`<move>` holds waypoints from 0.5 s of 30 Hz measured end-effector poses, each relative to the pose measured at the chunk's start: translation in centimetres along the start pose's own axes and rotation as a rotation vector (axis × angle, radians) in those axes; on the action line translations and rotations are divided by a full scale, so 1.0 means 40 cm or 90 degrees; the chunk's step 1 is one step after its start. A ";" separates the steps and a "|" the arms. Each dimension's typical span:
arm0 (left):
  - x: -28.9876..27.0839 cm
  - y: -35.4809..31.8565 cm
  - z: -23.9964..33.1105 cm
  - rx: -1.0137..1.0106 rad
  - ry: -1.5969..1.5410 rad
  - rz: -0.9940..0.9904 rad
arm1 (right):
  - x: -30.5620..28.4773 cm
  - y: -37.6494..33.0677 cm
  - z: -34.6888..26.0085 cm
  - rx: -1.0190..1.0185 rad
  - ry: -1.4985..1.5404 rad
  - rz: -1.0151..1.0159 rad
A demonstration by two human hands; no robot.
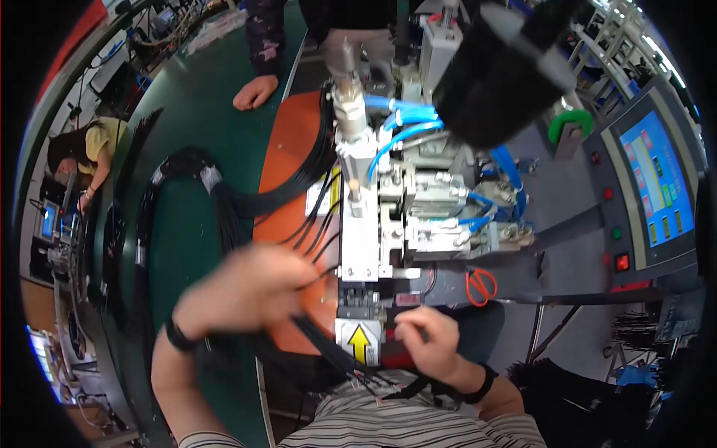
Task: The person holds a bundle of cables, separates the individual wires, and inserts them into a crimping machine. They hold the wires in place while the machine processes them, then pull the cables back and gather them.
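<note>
The black wires (287, 198) are the things being worked with: one thick bunch bends over the orange board (287, 142), and loose ones reach toward the white metal machine (358, 246). The board lies next to the machine, maybe so the wires have a flat place to rest close by. The left hand (250, 287) is over the board's near part, beside some loose wires. It is a blur, so I cannot tell if its fingers are spread or pinching a wire. The right hand (433, 343) is just right of the plate with a yellow arrow (358, 345), close to the small dark block (358, 300) at the machine's near end. Its fingers are curled in, with the tips near that block, but I cannot tell if they pinch anything. Maybe the hands sit on two sides of the block so both can reach it. More wires (326, 347) hang down toward the person's lap, perhaps to stay close. The big loop of wires (183, 160) lies on the green table (179, 231), perhaps because that leaves room for its long bends. Orange-handled scissors (480, 287) lie to the right, maybe for easy grabbing.
</note>
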State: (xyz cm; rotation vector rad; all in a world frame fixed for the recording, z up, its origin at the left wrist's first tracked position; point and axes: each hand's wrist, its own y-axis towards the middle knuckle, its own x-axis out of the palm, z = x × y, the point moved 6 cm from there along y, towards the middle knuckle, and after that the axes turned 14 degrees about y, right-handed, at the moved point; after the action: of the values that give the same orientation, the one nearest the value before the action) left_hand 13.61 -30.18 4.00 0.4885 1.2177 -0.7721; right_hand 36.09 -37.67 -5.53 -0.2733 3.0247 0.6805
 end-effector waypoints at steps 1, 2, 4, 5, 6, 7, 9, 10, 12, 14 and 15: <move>0.110 -0.016 0.084 0.076 -0.093 -0.058 | -0.019 -0.024 0.023 0.066 0.042 0.017; 0.183 -0.092 0.144 0.053 0.035 0.002 | -0.015 -0.053 0.032 0.129 0.102 0.020; 0.269 -0.164 0.191 0.030 0.159 0.058 | 0.001 -0.081 0.040 0.123 0.122 0.000; 0.285 -0.178 0.195 0.047 0.154 0.067 | 0.006 -0.082 0.043 0.110 0.127 -0.005; 0.299 -0.190 0.198 0.066 0.147 0.077 | 0.011 -0.091 0.044 0.098 0.132 -0.009; 0.313 -0.200 0.200 0.085 0.139 0.087 | 0.014 -0.104 0.047 0.102 0.131 -0.008; 0.326 -0.211 0.174 0.050 0.092 0.126 | 0.017 -0.108 0.077 0.219 0.290 0.080; 0.324 -0.213 0.158 0.016 0.044 0.166 | 0.021 -0.108 0.089 0.277 0.368 0.124; 0.321 -0.206 0.136 -0.016 -0.005 0.207 | 0.038 -0.092 0.080 0.327 0.405 0.094; 0.303 -0.128 0.140 -0.081 0.041 0.170 | 0.064 -0.062 0.068 0.433 0.474 0.021; 0.304 -0.088 0.139 -0.111 0.064 0.150 | 0.062 -0.052 0.084 0.432 0.470 0.024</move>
State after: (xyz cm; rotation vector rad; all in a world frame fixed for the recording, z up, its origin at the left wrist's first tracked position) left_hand 16.35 -39.62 -5.73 0.5211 1.2804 -0.4412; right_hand 33.98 -38.50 -9.60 -0.5223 3.6767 -0.6142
